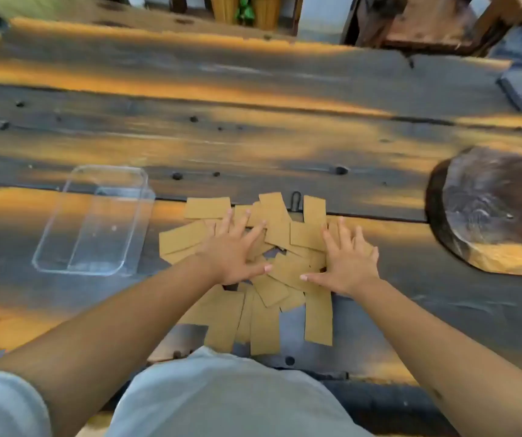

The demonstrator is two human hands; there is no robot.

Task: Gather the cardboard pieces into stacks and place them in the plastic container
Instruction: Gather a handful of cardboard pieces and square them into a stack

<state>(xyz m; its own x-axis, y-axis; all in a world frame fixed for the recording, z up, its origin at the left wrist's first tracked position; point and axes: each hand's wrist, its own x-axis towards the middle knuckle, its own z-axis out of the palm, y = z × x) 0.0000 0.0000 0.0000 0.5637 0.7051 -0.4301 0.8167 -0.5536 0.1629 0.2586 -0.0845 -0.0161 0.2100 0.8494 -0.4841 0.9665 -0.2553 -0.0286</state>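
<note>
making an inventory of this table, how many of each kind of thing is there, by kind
cardboard pieces: too overlapped for an exact count, roughly 20 or more
clear plastic container: 1
round wooden slab: 1
hands pressing flat on the pile: 2, left hand and right hand
total: 4 apart from the cardboard
</note>
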